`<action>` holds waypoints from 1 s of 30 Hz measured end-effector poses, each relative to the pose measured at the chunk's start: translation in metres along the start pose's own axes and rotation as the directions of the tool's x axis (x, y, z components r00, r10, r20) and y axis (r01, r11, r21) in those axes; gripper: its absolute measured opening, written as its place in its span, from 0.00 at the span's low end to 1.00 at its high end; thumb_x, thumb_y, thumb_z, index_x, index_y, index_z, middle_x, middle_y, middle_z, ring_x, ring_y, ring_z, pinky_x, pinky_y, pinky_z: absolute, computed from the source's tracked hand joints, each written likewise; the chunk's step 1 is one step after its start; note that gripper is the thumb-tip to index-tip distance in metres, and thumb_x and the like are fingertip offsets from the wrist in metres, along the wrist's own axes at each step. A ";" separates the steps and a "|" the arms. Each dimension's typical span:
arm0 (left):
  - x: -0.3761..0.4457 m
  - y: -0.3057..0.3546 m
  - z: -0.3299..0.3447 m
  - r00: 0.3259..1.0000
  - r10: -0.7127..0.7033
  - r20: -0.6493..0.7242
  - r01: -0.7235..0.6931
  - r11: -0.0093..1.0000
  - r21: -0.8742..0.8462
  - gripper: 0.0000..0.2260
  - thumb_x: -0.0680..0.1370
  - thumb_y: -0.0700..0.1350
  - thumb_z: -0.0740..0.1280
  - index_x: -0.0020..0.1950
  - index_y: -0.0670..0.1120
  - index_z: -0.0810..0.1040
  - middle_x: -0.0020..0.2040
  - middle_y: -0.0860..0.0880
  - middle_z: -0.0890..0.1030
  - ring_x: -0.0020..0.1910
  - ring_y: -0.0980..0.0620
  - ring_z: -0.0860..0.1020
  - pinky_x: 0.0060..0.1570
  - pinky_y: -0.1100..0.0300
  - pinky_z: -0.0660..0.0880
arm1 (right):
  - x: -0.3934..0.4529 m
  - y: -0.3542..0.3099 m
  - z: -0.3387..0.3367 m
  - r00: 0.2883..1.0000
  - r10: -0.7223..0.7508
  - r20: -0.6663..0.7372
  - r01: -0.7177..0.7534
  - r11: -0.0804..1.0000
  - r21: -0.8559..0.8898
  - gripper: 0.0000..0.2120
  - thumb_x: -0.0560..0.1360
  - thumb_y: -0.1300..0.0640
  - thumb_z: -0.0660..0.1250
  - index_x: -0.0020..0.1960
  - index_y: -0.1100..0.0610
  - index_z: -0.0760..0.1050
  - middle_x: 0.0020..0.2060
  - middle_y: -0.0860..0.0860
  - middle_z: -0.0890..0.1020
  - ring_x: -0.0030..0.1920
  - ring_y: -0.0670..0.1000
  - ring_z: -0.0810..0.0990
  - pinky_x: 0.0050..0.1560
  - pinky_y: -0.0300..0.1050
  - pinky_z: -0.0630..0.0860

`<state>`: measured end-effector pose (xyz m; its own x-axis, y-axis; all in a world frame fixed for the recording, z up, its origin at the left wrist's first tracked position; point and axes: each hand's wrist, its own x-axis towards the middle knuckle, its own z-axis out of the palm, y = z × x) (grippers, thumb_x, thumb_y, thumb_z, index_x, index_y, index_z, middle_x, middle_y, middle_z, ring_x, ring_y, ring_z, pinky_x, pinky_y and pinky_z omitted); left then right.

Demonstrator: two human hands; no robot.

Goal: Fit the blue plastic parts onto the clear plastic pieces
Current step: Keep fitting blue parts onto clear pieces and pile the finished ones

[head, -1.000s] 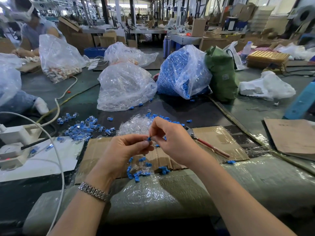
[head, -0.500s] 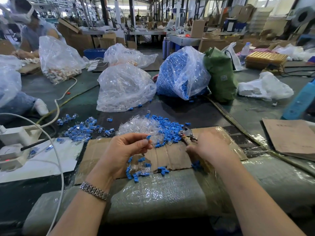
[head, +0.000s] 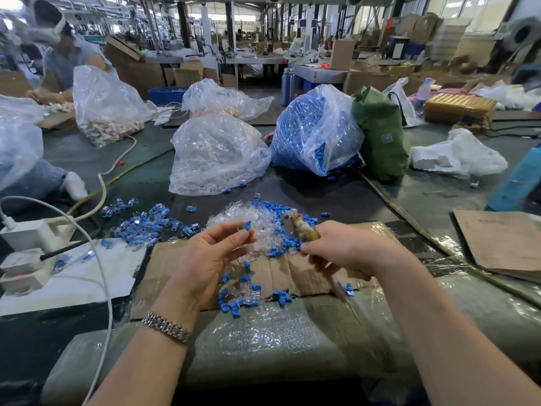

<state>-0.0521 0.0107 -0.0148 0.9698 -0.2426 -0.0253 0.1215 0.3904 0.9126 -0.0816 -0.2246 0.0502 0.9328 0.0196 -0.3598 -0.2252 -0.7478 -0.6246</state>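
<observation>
Pinching a small assembled piece (head: 247,226) between thumb and fingertips, my left hand (head: 210,259) holds it up at about chest-of-frame height; the piece shows a blue cap over clear plastic. A metal bracelet (head: 167,327) sits on that wrist.

My right hand (head: 345,247) is curled around the handle of a pair of pliers (head: 298,227), whose blurred metal head points up and away from the knuckles, toward the left hand's piece but apart from it.

Just beyond both hands lies a mixed heap: clear plastic pieces (head: 248,221) nearer the left fingertips, loose blue parts (head: 281,244) spilling toward the right thumb. Below the left palm, on the cardboard sheet (head: 298,273), rests a small cluster of blue and clear bits (head: 240,297).

Off to the left of my left hand sits a scatter of finished blue-and-clear pieces (head: 146,224). Well past the heap stand a bag of clear pieces (head: 216,156) and a bag of blue parts (head: 316,133).
</observation>
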 end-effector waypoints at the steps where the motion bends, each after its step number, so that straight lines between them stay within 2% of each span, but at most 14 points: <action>1: 0.001 0.001 -0.001 1.000 0.004 -0.005 -0.004 1.000 -0.022 0.10 0.71 0.38 0.73 0.52 0.41 0.87 0.54 0.38 0.85 0.54 0.44 0.85 0.50 0.58 0.83 | -0.004 -0.005 0.004 0.996 -0.017 0.087 0.009 0.996 0.089 0.10 0.82 0.58 0.63 0.54 0.66 0.76 0.42 0.56 0.85 0.41 0.54 0.86 0.51 0.53 0.84; 4: 0.001 0.002 -0.002 1.000 0.013 -0.017 -0.013 0.999 -0.032 0.09 0.71 0.37 0.73 0.50 0.42 0.87 0.54 0.40 0.86 0.54 0.46 0.85 0.51 0.58 0.83 | -0.015 -0.019 0.017 0.971 -0.093 0.219 0.057 0.985 0.165 0.11 0.83 0.59 0.62 0.58 0.67 0.76 0.47 0.57 0.87 0.49 0.54 0.87 0.57 0.55 0.82; 9: 0.000 0.002 -0.002 1.000 0.014 -0.003 -0.014 0.999 0.032 0.08 0.70 0.38 0.73 0.47 0.45 0.88 0.51 0.43 0.87 0.49 0.49 0.85 0.48 0.60 0.82 | -0.018 -0.029 0.026 0.958 -0.154 0.241 0.118 0.981 0.154 0.12 0.84 0.56 0.62 0.57 0.66 0.76 0.46 0.53 0.88 0.49 0.50 0.87 0.60 0.57 0.80; 14: -0.001 -0.001 0.000 0.999 0.019 -0.033 -0.015 0.993 0.119 0.14 0.70 0.39 0.73 0.55 0.40 0.84 0.55 0.38 0.85 0.57 0.41 0.83 0.61 0.49 0.78 | -0.019 -0.030 0.028 0.953 -0.164 0.254 0.132 0.982 0.138 0.11 0.84 0.54 0.62 0.56 0.62 0.75 0.46 0.51 0.88 0.50 0.50 0.87 0.60 0.57 0.80; 18: -0.003 -0.002 0.001 0.999 0.015 -0.034 -0.009 0.987 0.162 0.12 0.70 0.41 0.74 0.53 0.42 0.86 0.54 0.39 0.86 0.57 0.40 0.83 0.61 0.46 0.78 | -0.018 -0.029 0.031 0.959 -0.167 0.229 0.132 0.978 0.161 0.12 0.84 0.50 0.61 0.52 0.59 0.74 0.40 0.53 0.84 0.40 0.50 0.85 0.51 0.52 0.84; 23: -0.003 -0.005 0.001 0.999 0.038 -0.029 -0.030 0.969 0.245 0.09 0.71 0.44 0.74 0.50 0.48 0.88 0.52 0.42 0.87 0.50 0.44 0.85 0.50 0.54 0.82 | -0.016 -0.026 0.039 0.972 -0.143 0.184 0.113 0.980 0.166 0.15 0.84 0.49 0.60 0.47 0.59 0.73 0.32 0.51 0.78 0.30 0.49 0.78 0.41 0.51 0.83; 26: -0.002 -0.004 0.000 0.998 0.057 -0.030 -0.047 0.963 0.264 0.10 0.71 0.44 0.74 0.51 0.47 0.87 0.51 0.42 0.87 0.49 0.46 0.85 0.45 0.57 0.83 | -0.014 -0.025 0.043 0.978 -0.133 0.161 0.107 0.980 0.165 0.16 0.84 0.47 0.60 0.47 0.59 0.74 0.30 0.50 0.80 0.28 0.48 0.80 0.36 0.46 0.81; 30: 0.003 0.001 -0.008 0.976 0.197 -0.088 -0.125 0.849 0.514 0.07 0.74 0.44 0.75 0.51 0.50 0.86 0.45 0.50 0.87 0.42 0.55 0.85 0.42 0.65 0.81 | -0.011 -0.021 0.036 0.989 -0.128 0.076 0.126 0.992 0.032 0.16 0.81 0.43 0.64 0.43 0.55 0.74 0.35 0.51 0.81 0.30 0.47 0.79 0.34 0.41 0.76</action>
<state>-0.0478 0.0180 -0.0170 0.9895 -0.0818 0.1192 -0.1267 -0.0943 0.9874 -0.0967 -0.1850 0.0425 0.9297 0.1656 -0.3289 -0.1150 -0.7178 -0.6866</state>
